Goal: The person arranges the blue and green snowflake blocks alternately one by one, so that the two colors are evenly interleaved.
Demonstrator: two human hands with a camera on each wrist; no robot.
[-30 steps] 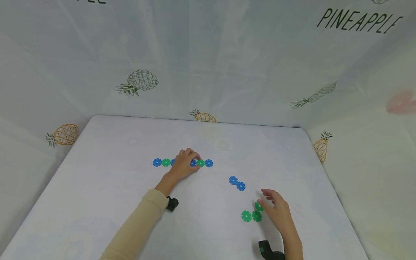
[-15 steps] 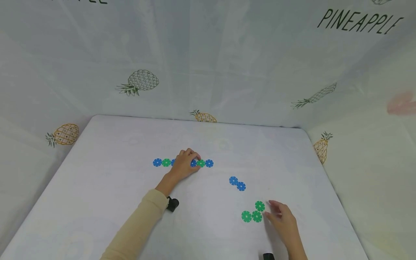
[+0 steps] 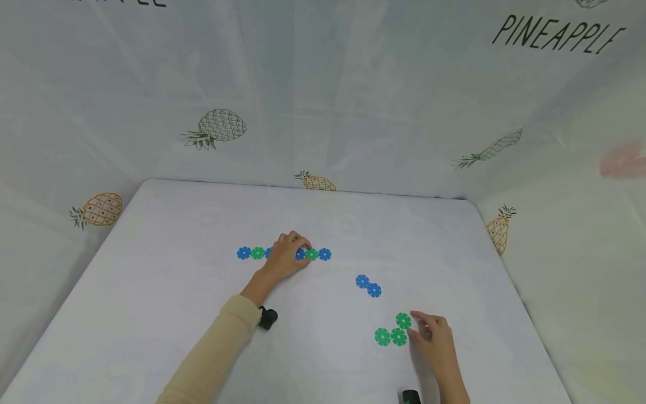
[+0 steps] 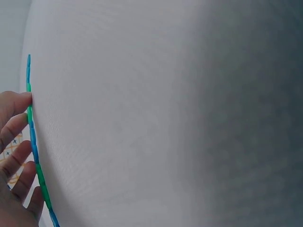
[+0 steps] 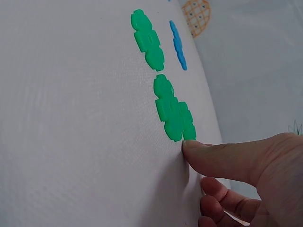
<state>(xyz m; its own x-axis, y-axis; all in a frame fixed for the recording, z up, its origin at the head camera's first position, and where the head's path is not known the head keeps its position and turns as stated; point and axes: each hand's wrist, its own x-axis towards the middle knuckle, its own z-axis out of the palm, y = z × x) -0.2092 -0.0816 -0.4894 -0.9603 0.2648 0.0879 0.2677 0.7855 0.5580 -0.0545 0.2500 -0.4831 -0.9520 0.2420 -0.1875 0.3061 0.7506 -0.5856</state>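
A straight row of blue and green plastic snowflake discs [image 3: 325, 255] lies on the table, its middle covered by my left hand [image 3: 286, 252]. Thumb and index finger of that hand grip either side of a green disc [image 3: 312, 255] near the row's right end. The left wrist view shows the fingertips along the edge of the row [image 4: 35, 146]. My right hand [image 3: 435, 339] is at the right of three green discs [image 3: 398, 337], holding nothing. Its thumb tip is right at a disc's edge [image 5: 173, 118], the other fingers loosely bent.
Two blue discs [image 3: 374, 290] lie between the row and the green discs. The white table [image 3: 176, 336] has a pineapple-print curtain [image 3: 353, 112] behind it and at its sides. A black wrist device [image 3: 268, 318] is under the left wrist, another [image 3: 411, 396] by the right forearm.
My right hand has drawn back from over the upper green disc to the right and nearer me, then shifted slightly left. The left hand and the discs have stayed in place.
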